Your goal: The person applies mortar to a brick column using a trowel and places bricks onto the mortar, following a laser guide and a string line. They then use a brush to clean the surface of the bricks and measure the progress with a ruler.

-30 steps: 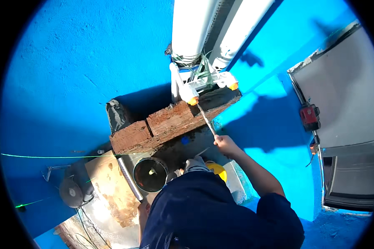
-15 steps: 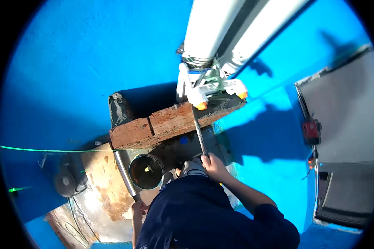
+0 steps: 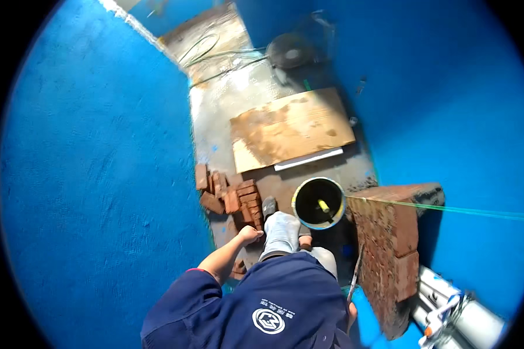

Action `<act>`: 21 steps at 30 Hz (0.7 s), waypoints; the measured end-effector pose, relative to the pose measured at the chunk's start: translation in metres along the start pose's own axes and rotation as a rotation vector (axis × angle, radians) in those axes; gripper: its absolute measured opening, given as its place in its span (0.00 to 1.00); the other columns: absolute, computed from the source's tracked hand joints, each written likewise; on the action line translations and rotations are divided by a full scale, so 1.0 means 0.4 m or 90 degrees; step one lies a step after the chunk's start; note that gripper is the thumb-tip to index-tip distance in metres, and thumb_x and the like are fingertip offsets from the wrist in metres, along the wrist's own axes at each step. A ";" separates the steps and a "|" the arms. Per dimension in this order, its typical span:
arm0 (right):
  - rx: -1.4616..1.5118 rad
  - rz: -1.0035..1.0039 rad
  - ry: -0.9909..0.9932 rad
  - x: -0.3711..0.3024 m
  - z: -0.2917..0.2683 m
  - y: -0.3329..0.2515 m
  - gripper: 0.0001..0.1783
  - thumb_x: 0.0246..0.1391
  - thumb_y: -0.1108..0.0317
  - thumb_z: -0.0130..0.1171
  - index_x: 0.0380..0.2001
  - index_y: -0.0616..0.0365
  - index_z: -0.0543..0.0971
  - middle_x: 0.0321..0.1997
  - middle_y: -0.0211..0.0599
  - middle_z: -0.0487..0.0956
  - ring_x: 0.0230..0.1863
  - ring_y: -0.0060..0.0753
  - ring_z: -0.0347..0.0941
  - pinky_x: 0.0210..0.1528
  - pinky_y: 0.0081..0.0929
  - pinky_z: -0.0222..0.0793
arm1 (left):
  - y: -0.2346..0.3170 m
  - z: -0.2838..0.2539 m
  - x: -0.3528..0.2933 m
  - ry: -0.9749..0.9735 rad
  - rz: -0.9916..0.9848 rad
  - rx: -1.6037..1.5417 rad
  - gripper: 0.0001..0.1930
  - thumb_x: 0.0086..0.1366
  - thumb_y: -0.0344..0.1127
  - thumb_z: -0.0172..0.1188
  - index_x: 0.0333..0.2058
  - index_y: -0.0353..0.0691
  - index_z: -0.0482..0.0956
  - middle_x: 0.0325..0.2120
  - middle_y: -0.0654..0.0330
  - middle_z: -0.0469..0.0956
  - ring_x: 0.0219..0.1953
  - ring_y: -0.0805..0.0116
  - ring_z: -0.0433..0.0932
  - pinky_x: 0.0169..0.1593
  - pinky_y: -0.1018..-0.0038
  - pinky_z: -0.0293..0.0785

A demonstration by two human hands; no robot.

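My left hand [image 3: 251, 234] reaches out beside a pile of red bricks [image 3: 248, 198] on the floor. Nothing shows in it; a finger or thumb stretches forward, and the remaining fingers are partly hidden. Low at the right of my body, my right hand [image 3: 352, 314] is closed on a long, narrow-bladed trowel [image 3: 356, 273], seen nearly edge-on. The blade points up alongside a low brick wall [image 3: 384, 232] with mortar smeared over it. My torso covers part of the right hand and its forearm.
A round bucket [image 3: 297, 203] with dark contents and a yellow object stands ahead of my feet. Beyond lie a stained board [image 3: 297, 125], a fan [image 3: 290, 51] and cables. A green string [image 3: 448, 207] crosses the brick wall. White pipes [image 3: 474, 320] stand lower right.
The view has swung left, bringing the brick pile into sight and shifting the brick wall and pipes to the right. My left hand has come out beside the bricks; the right keeps the trowel.
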State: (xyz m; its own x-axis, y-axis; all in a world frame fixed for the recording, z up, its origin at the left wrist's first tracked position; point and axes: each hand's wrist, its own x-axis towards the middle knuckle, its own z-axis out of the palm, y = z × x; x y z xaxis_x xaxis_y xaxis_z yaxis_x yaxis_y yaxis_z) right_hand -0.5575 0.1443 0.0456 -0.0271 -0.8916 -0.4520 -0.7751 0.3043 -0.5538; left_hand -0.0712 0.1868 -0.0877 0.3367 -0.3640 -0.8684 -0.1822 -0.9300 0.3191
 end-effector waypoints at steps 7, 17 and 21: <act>-0.174 0.087 -0.232 0.157 0.015 -0.218 0.19 0.49 0.61 0.62 0.18 0.66 0.71 0.14 0.45 0.67 0.18 0.33 0.61 0.24 0.36 0.59 | -0.260 0.049 0.049 0.020 -0.154 -0.142 0.14 0.54 0.42 0.63 0.23 0.35 0.78 0.17 0.56 0.78 0.20 0.64 0.77 0.29 0.68 0.74; -0.347 0.523 -0.419 0.201 0.232 -0.369 0.26 0.54 0.51 0.53 0.41 0.67 0.78 0.35 0.60 0.78 0.40 0.60 0.74 0.44 0.49 0.68 | -0.425 -0.146 0.446 0.021 -0.153 0.083 0.13 0.51 0.33 0.54 0.36 0.37 0.79 0.35 0.44 0.79 0.42 0.48 0.78 0.47 0.58 0.74; -0.324 0.275 -0.469 0.189 0.305 -0.364 0.23 0.54 0.50 0.55 0.31 0.64 0.77 0.21 0.42 0.72 0.20 0.41 0.66 0.23 0.38 0.61 | -0.428 -0.206 0.690 0.053 -0.069 0.233 0.17 0.52 0.32 0.56 0.42 0.38 0.74 0.43 0.49 0.76 0.49 0.51 0.73 0.52 0.60 0.70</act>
State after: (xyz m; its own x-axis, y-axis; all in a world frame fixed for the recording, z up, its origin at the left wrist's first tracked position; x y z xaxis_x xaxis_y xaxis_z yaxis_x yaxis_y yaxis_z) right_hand -0.3697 0.0734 0.0069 -0.1052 -0.2554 -0.9611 -0.9743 0.2201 0.0482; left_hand 0.1292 0.2415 -0.3508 0.4426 -0.2814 -0.8514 -0.4542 -0.8890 0.0577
